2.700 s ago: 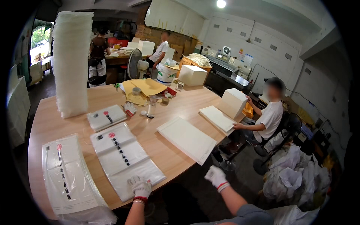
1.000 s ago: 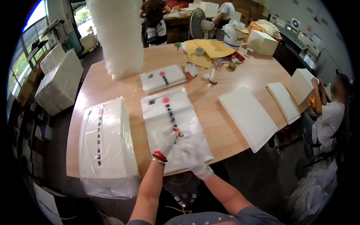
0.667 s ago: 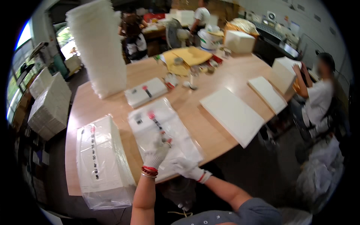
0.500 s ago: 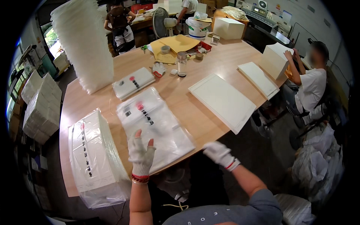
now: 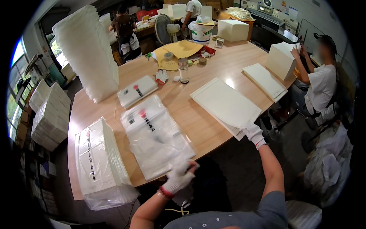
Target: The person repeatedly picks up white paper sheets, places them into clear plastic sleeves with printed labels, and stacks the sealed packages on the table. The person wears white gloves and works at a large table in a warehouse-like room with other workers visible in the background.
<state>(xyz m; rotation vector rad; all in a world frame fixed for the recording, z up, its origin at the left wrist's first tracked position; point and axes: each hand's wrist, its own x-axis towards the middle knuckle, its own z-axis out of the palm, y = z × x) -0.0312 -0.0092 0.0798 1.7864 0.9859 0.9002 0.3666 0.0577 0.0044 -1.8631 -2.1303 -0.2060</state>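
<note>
My right hand (image 5: 252,134), in a white glove, grips the near right corner of a stack of white paper sheets (image 5: 225,101). Some sheets are slightly askew at that corner. My left hand (image 5: 179,178), gloved with bare fingertips, is at the near edge of a pile of clear plastic bags (image 5: 156,139). Its fingers look bent, but blur hides whether they hold anything. The bags lie flat and bear a red emblem and black print. To their left stands a tall stack of filled plastic bags (image 5: 97,156).
A folded bag bundle (image 5: 137,91), an empty glove (image 5: 162,77) and a glass jar (image 5: 183,70) lie farther back. A tall white stack (image 5: 85,53) stands far left. A seated co-worker (image 5: 320,82) handles a white paper block (image 5: 280,61) at right. A narrower paper stack (image 5: 265,81) is nearby.
My right hand has moved right and forward onto the corner of the paper stack. The left hand has drawn back and right, from over the bags to their near edge.
</note>
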